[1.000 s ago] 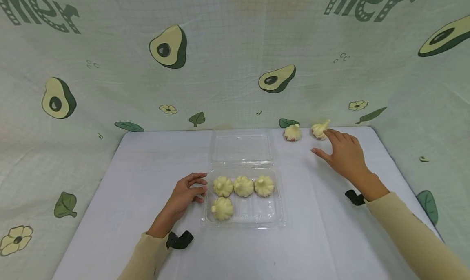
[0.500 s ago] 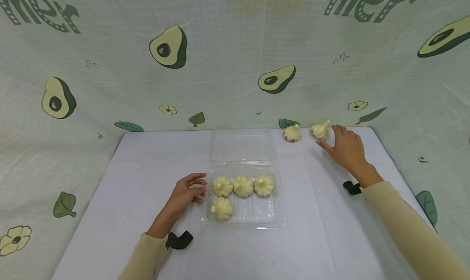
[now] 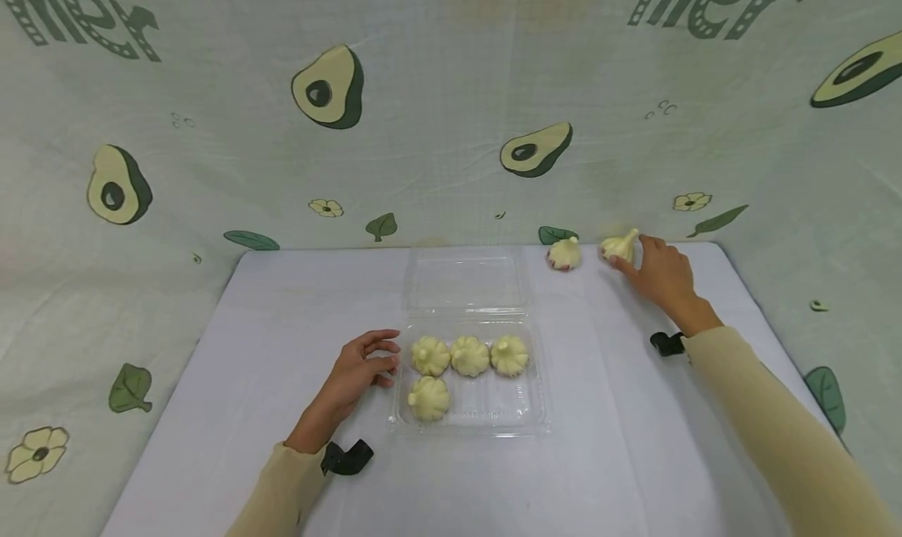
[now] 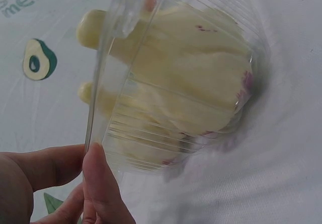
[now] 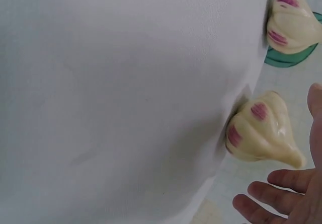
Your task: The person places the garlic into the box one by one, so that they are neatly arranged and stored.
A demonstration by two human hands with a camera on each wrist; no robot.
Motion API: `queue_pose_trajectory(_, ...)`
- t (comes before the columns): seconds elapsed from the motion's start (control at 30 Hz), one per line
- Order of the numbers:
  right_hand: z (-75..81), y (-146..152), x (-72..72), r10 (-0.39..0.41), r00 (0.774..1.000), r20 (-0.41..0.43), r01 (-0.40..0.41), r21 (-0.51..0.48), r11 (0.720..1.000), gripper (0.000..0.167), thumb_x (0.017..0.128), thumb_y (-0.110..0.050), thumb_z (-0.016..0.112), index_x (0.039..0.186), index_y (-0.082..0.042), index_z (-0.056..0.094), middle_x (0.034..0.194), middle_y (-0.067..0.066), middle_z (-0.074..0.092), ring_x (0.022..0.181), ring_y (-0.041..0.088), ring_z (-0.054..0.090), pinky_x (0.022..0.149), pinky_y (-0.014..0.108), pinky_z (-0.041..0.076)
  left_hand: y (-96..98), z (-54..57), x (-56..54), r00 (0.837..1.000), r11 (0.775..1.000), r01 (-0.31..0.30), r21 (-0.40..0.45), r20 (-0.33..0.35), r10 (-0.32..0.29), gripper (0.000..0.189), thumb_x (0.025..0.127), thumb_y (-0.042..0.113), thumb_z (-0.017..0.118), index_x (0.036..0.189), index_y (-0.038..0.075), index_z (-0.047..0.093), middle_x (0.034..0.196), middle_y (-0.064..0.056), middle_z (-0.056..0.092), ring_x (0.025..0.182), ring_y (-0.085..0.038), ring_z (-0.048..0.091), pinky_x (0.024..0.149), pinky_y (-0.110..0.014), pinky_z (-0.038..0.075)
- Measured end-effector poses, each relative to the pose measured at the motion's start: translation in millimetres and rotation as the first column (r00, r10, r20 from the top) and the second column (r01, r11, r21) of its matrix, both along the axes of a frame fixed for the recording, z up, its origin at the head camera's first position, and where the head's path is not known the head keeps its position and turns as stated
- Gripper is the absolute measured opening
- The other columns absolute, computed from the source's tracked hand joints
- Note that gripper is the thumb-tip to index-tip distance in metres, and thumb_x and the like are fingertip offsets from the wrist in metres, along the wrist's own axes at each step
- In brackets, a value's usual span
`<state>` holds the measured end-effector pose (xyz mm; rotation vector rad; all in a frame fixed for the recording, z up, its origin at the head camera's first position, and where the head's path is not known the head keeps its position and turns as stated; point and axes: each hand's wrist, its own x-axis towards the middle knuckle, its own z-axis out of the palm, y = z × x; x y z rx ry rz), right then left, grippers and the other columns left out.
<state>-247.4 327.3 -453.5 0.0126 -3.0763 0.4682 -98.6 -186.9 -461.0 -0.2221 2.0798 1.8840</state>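
The head view shows a clear plastic container (image 3: 493, 402) on a white-covered counter (image 3: 303, 294), its lid (image 3: 465, 279) open toward the far edge. Inside lie 4 garlic bulbs (image 3: 470, 357): 3 side by side in the far row and 1 in the near row, at the left. The left hand (image 3: 362, 371) is at the container's left side; in the left wrist view, thumb and finger pinch the rim. The right hand (image 3: 661, 269) is at the far right of the counter, thumb and fingers spread wide beside the outer loose bulb (image 3: 618, 247), holding nothing; whether a fingertip touches the bulb cannot be told. The inner loose bulb (image 3: 564, 254) sits between that bulb and the lid. In the right wrist view, purple patches mark these 2 bulbs. Behind hangs a cloth (image 3: 437, 169) printed with avocados, leaves and flowers.
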Motion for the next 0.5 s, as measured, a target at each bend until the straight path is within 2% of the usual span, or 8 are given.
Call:
queue_pose_trajectory(0.3,-5.1,3.0,-15.5,-0.001,0.999,0.034,0.002,-0.02,1.0,0.084,0.108,-0.049,0.054,0.149,0.022,0.037,0.142,0.047,0.044,0.125,0.066,0.046,0.102,0.075,0.04,0.7,1.0,-0.7,1.0,1.0,0.001,-0.002,-0.006,-0.001,0.048,0.1,-0.001,0.066,0.147,-0.004,0.055,0.117,-0.014,0.064,0.083,-0.016,0.066,0.064,-0.025,0.06)
queue_pose_trajectory(0.5,-7.8,5.9,-20.8,0.006,0.998,0.067,-0.004,-0.037,0.999,0.081,0.108,-0.047,0.056,0.145,0.023,0.04,0.132,0.047,0.052,0.115,0.064,0.054,0.094,0.072,0.045,0.9,1.0,0.0,1.0,1.0,-0.004,-0.003,-0.005,0.004,0.048,0.1,-0.002,0.066,0.146,-0.005,0.055,0.113,-0.009,0.064,0.083,-0.016,0.066,0.063,-0.025,0.06)
